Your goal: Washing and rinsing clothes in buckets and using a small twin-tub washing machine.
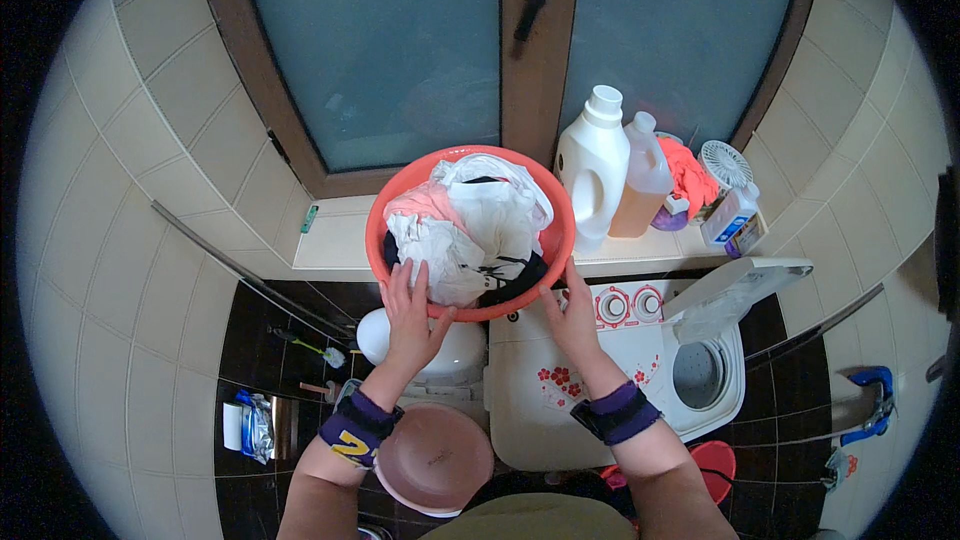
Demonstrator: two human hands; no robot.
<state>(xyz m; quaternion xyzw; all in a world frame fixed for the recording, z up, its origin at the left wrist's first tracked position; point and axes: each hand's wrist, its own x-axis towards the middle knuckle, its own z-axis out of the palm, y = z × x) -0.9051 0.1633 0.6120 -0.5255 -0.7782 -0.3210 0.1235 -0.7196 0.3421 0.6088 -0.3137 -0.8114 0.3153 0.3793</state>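
A round coral-red basin [562, 202] heaped with laundry [480, 210] rests at the windowsill, its near side jutting out past the sill's front edge. White cloth makes up most of the heap, with a pink piece at the left and black fabric underneath. My left hand [408, 318] grips the near-left rim, fingers reaching over it against the white cloth and thumb at the rim. Against the near-right side of the basin, my right hand [572, 318] holds on, its fingertips partly hidden by the rim. Both wrists wear purple bands.
Right of the basin on the sill [335, 240] stand a white jug [592, 170], an amber-liquid bottle [643, 178], orange cloth [686, 176] and a small fan [726, 164]. Below is a twin-tub washing machine [530, 380] with its right lid [735, 295] raised. A pink tub [436, 455] sits lower left.
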